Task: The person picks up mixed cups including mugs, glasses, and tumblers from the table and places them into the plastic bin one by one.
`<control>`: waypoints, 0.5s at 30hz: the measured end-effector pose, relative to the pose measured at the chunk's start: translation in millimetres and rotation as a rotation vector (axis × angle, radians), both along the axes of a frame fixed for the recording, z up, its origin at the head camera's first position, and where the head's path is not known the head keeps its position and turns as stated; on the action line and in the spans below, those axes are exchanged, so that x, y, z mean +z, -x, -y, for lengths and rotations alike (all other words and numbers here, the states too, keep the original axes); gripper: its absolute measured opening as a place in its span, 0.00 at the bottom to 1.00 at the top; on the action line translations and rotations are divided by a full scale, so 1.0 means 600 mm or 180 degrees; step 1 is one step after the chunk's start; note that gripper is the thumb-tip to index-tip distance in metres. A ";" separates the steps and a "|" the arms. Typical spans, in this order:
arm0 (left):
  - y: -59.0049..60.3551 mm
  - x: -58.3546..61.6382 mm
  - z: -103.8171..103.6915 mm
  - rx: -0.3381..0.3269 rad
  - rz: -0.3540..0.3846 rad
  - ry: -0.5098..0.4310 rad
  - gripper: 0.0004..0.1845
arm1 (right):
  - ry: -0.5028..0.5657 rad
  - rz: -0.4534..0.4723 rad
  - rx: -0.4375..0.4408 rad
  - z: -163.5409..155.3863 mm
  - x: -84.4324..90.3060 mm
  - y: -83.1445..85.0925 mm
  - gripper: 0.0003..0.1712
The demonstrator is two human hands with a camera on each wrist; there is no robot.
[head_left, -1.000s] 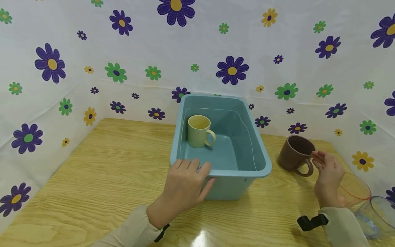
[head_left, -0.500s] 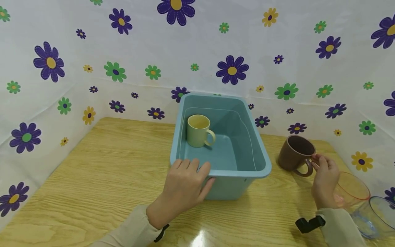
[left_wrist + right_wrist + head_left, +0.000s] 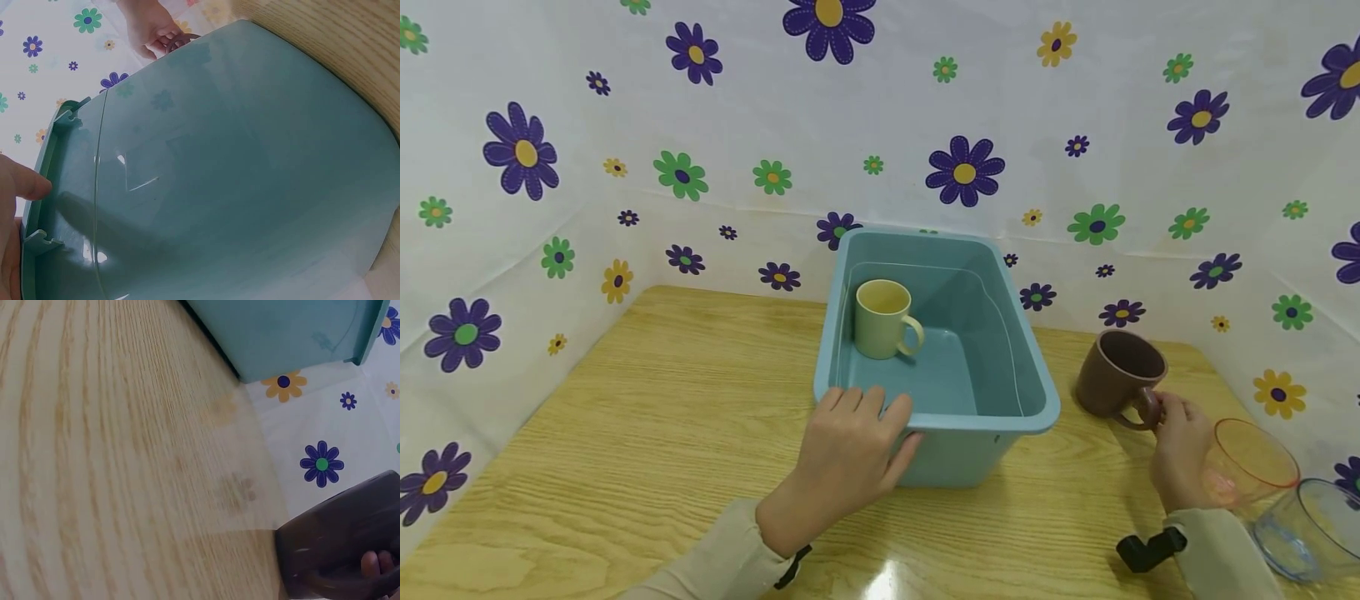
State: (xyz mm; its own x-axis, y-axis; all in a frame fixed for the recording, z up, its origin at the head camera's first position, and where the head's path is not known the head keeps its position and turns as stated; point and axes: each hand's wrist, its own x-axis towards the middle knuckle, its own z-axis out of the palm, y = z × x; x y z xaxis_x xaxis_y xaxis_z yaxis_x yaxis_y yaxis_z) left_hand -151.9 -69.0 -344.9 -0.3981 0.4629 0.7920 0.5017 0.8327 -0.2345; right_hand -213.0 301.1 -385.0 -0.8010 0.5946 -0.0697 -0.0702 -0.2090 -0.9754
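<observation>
My left hand (image 3: 842, 462) grips the near rim of a blue plastic bin (image 3: 981, 423), fingers over the edge and thumb below it. In the left wrist view the bin's outer wall (image 3: 219, 156) fills most of the frame. A pale yellow mug (image 3: 878, 327) stands upright inside the bin on its left side. To the right of the bin stands a brown mug (image 3: 1105, 379), upright on the table. My right hand (image 3: 1182, 454) pinches its handle; in the right wrist view fingertips (image 3: 370, 564) show through the handle of the brown mug (image 3: 331, 540).
Just right of my right hand stands a clear cup with an orange-red rim (image 3: 1258, 458). Beside it is a clear cup with a blue rim (image 3: 1311, 533). A flower-printed sheet (image 3: 737, 100) rises behind and beside the wooden table (image 3: 647, 417).
My right hand has moved down and left from beside the brown mug's rim to its handle and has taken hold of it. The left hand and the bin have stayed put.
</observation>
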 end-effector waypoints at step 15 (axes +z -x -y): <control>0.000 -0.001 -0.001 0.0024 0.0017 0.0026 0.16 | 0.0371 -0.0599 0.1884 -0.026 -0.026 0.001 0.20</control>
State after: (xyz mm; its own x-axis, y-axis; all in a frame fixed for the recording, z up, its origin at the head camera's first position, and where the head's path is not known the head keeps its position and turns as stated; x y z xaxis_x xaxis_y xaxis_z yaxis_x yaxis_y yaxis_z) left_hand -152.0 -68.5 -345.7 -0.4058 0.4665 0.7859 0.4968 0.8344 -0.2387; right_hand -213.7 316.9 -400.7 -0.9968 0.0439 0.0667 -0.0782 -0.3692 -0.9261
